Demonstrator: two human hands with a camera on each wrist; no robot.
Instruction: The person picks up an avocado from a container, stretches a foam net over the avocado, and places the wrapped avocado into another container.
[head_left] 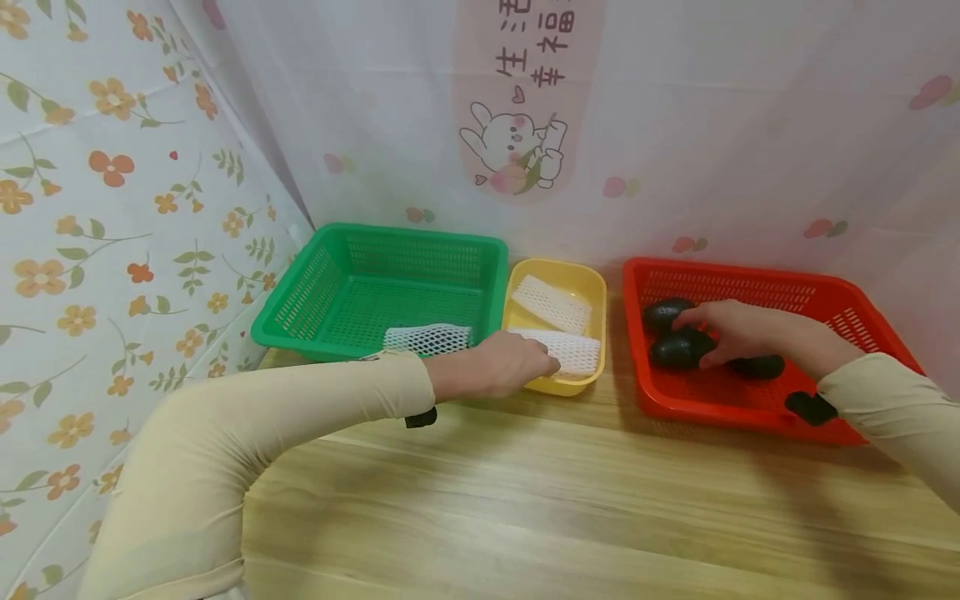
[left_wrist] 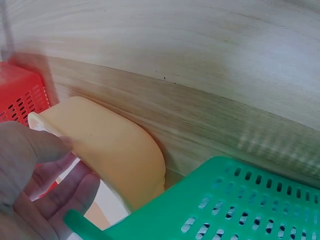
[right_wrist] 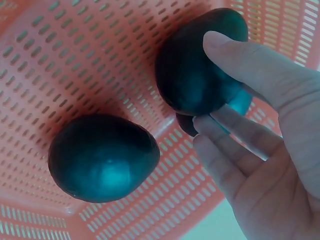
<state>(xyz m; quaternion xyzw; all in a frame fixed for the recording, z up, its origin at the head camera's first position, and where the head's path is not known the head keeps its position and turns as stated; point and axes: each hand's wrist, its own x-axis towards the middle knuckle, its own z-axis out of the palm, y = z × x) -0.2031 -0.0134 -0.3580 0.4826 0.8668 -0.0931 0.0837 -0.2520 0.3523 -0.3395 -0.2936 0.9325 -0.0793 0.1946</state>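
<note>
In the head view, my right hand point(head_left: 738, 333) reaches into the red basket point(head_left: 705, 408). Its thumb and fingers grip a dark avocado point(right_wrist: 195, 65) from two sides. A second avocado point(right_wrist: 104, 157) lies apart from it in the right wrist view, and another point(head_left: 757, 367) is partly under the hand. My left hand point(head_left: 502, 367) hangs over the near rim of the yellow bin point(head_left: 558, 386), fingers loosely bent and thumb apart, close to a white foam net sleeve point(head_left: 573, 352). Its fingertips are partly hidden; contact with the sleeve is unclear.
Another foam net sleeve point(head_left: 551, 304) lies farther back in the yellow bin. The green basket point(head_left: 390, 242) on the left holds a net sleeve point(head_left: 427, 339) with something dark inside. A wooden table point(head_left: 540, 500) carries all three containers; printed curtains point(head_left: 675, 125) hang behind and left.
</note>
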